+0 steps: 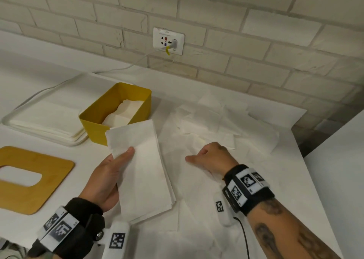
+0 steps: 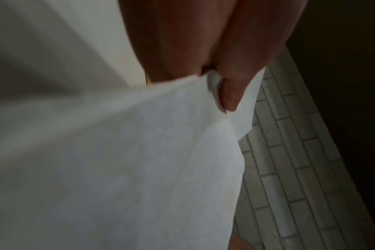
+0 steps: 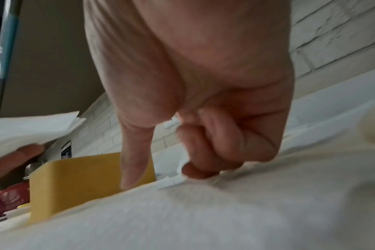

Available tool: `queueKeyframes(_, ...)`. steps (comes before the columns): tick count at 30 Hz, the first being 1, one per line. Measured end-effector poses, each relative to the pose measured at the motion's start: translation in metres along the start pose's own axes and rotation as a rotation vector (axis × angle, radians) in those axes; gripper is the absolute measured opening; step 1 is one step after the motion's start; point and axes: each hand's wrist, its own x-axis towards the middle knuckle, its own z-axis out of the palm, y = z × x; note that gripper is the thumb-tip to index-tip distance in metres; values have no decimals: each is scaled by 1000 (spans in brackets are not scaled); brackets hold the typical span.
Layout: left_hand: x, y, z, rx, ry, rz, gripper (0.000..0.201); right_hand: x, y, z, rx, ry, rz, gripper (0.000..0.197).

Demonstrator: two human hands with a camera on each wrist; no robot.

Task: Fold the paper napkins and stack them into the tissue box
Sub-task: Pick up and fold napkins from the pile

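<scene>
A left hand point(image 1: 106, 178) grips a folded napkin stack point(image 1: 141, 168) just beside the yellow tissue box point(image 1: 118, 111) on the desk point(image 1: 285, 180), while the right-wrist view alone shows the right hand point(image 3: 203, 101) with fingers point(image 3: 201, 170) curled, pressing loose napkins point(image 1: 216, 125).

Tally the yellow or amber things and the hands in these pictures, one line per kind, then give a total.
Yellow box: 1
Amber lid: 1
Hands: 2, left hand and right hand
Total: 4
</scene>
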Motion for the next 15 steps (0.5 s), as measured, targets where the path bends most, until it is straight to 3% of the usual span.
queueKeyframes(7, -5, -2, -10, 6, 32, -6, 34, 11, -1, 9, 43, -22, -36, 13)
queueKeyframes(12, -4, -6, -6, -11, 32, -24, 34, 6, 3, 5, 73, 49, -66, 10)
queueKeyframes(15, -3, -6, -2, -2, 27, -35, 32, 4, 6, -7, 269, 98, -86, 8)
